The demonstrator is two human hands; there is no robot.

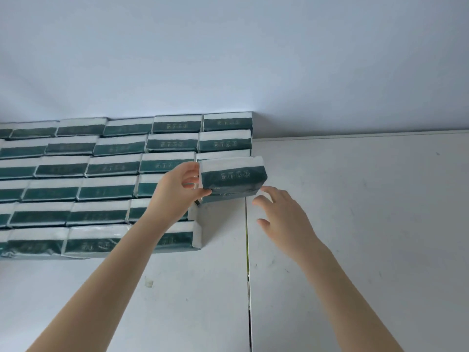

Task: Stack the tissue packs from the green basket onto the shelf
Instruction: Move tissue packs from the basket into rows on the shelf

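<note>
A green-and-white tissue pack [232,177] hangs above the white shelf top [355,212], at the right end of the rows of stacked tissue packs [101,189]. My left hand [177,191] pinches the pack's left end between thumb and fingers. My right hand [281,214] is just below and right of the pack with fingers spread, not touching it. The green basket is out of view.
Several rows of the same packs cover the left part of the shelf, back to the white wall [228,59]. A dark seam [247,250] runs front to back between two shelf panels. Bare surface lies right of the seam.
</note>
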